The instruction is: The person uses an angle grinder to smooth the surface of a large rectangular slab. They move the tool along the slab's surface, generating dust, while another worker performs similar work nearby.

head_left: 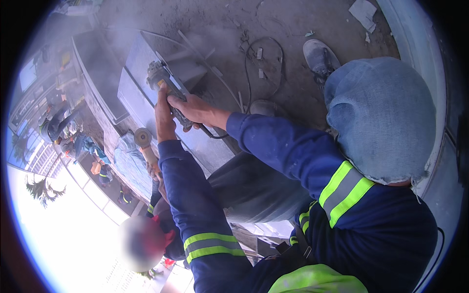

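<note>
An angle grinder [172, 88] with a dusty grey body is held in both my hands, over the edge of a pale grey slab [139, 90]. My left hand [165, 112] is closed around the grinder near its head. My right hand [198, 110] wraps the body farther back, and a black cord [211, 133] runs from its rear end. The grinder's disc is hard to make out from here. Pale dust hangs around the slab and the tool.
A co-worker's hand [155, 171] holds a second grinder [143, 139] close to my left forearm. A looped cable [266, 39] and thin strips [210, 66] lie on the dusty ground. My shoe [320, 56] stands at right. Several people are farther left.
</note>
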Action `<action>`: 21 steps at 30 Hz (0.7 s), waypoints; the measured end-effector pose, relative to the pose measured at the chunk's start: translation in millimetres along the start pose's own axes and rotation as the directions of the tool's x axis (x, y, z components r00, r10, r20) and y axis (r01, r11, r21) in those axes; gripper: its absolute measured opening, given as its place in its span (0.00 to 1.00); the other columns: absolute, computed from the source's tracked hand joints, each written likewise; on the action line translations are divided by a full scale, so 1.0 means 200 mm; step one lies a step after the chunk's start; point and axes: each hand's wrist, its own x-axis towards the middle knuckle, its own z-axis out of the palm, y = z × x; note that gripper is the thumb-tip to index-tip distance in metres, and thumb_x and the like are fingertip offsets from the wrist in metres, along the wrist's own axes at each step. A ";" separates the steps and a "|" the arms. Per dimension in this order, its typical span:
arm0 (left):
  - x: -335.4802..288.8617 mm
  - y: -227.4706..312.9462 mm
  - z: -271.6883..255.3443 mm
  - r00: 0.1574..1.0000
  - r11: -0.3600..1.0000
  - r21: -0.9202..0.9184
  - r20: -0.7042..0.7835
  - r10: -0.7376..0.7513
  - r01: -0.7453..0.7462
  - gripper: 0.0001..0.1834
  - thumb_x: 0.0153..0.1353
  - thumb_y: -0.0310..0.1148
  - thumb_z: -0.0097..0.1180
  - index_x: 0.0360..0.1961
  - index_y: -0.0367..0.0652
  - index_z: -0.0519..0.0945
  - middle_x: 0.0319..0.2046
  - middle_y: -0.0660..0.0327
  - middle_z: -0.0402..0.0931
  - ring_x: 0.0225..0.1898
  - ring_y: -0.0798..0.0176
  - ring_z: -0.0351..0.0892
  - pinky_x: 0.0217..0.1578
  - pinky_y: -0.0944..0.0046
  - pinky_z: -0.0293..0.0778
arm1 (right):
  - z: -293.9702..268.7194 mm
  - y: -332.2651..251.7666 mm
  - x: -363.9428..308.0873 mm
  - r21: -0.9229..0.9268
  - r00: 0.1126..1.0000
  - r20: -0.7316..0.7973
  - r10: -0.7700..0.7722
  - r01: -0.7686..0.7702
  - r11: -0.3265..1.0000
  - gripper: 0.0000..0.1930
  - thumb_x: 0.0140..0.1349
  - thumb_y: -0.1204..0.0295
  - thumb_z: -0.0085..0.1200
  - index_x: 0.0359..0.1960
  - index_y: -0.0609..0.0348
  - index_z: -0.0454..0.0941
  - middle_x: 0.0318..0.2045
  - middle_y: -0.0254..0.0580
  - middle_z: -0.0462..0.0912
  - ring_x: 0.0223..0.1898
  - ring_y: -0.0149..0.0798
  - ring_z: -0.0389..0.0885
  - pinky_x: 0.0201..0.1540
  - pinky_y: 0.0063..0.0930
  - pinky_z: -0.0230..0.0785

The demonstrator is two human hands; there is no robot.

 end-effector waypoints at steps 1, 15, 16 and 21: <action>-0.01 0.00 0.00 1.000 1.000 0.006 -0.013 -0.015 0.015 0.46 0.74 0.71 0.60 0.66 0.34 0.84 0.51 0.52 0.88 0.51 0.56 0.87 0.55 0.54 0.80 | 0.00 0.00 0.00 -0.005 1.000 0.003 0.014 -0.014 1.000 0.33 0.84 0.37 0.46 0.57 0.60 0.81 0.36 0.40 0.88 0.23 0.35 0.90 0.13 0.25 0.64; -0.02 0.03 0.00 1.000 0.997 0.071 -0.010 -0.015 0.016 0.44 0.76 0.70 0.58 0.69 0.36 0.80 0.52 0.50 0.87 0.51 0.52 0.88 0.53 0.52 0.82 | -0.01 0.00 0.02 0.001 0.997 -0.014 0.074 -0.074 0.997 0.35 0.84 0.37 0.49 0.58 0.63 0.82 0.31 0.39 0.86 0.23 0.35 0.91 0.13 0.25 0.64; -0.02 0.03 0.00 1.000 0.997 0.071 -0.006 -0.020 0.021 0.44 0.76 0.70 0.58 0.69 0.36 0.80 0.52 0.50 0.87 0.51 0.52 0.87 0.54 0.53 0.81 | 0.00 0.01 0.02 -0.003 0.997 -0.015 0.072 -0.072 0.997 0.35 0.84 0.37 0.49 0.58 0.63 0.82 0.30 0.39 0.86 0.23 0.35 0.91 0.13 0.26 0.64; -0.02 0.04 -0.01 0.999 0.996 0.081 -0.001 -0.035 0.035 0.49 0.73 0.73 0.59 0.70 0.34 0.82 0.54 0.51 0.88 0.55 0.56 0.87 0.56 0.56 0.80 | 0.00 0.00 0.01 0.015 0.997 -0.007 0.073 -0.073 0.997 0.35 0.84 0.37 0.48 0.59 0.64 0.82 0.30 0.39 0.86 0.23 0.35 0.91 0.12 0.26 0.64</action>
